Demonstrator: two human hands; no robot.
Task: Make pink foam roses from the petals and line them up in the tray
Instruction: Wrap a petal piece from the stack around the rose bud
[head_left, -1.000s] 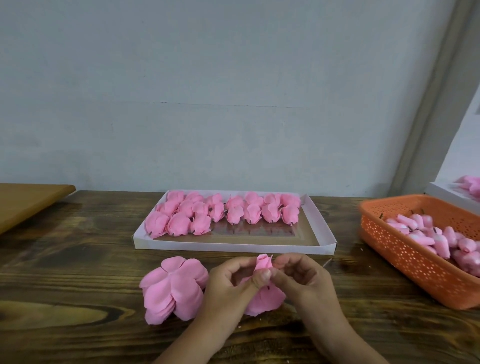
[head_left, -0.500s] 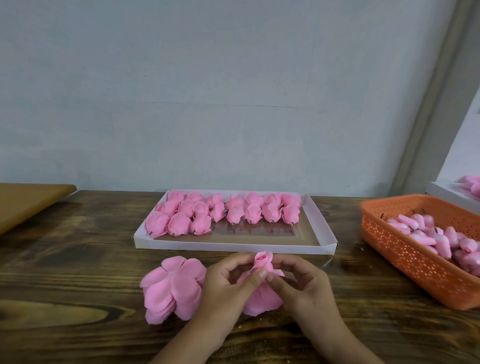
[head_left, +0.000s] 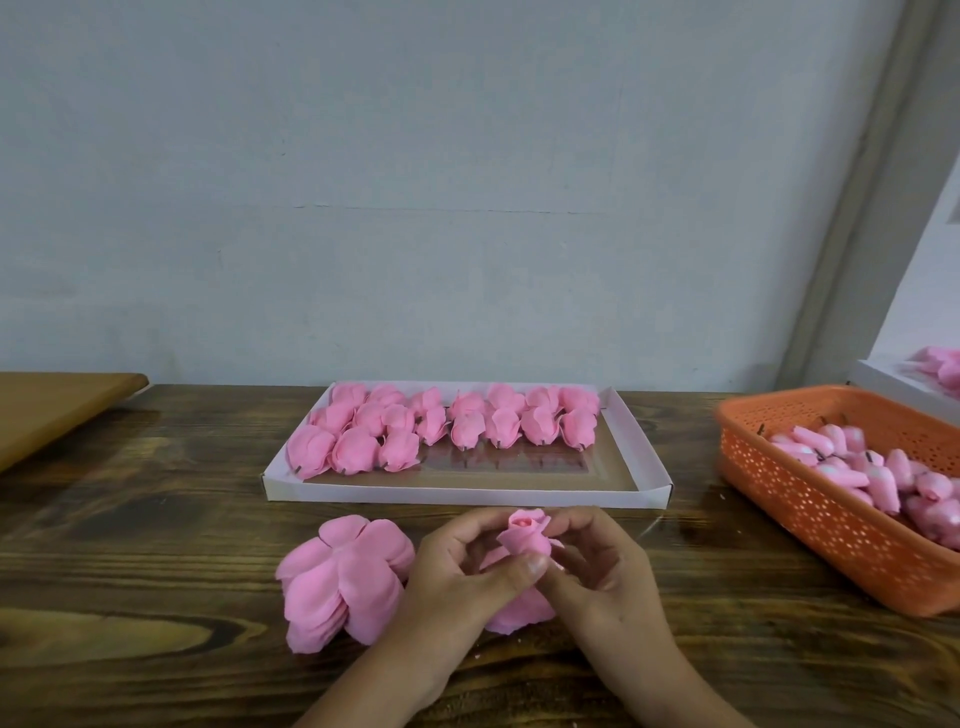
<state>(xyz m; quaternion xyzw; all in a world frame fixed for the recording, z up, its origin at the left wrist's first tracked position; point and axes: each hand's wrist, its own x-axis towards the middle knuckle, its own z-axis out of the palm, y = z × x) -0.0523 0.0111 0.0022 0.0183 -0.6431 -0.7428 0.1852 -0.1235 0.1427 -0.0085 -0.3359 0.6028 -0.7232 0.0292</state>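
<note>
A dark wooden tabletop (head_left: 156, 519) stood against a pale grey wall (head_left: 415, 182). A brown board (head_left: 47, 410) lay at its far left edge.

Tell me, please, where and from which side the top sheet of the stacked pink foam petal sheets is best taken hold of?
Probably pinch one lobe's free edge on the stacked pink foam petal sheets, coming from above on the left: the lobes fan outward and lift loosely there, while the left hand crowds the stack's right side.
</note>
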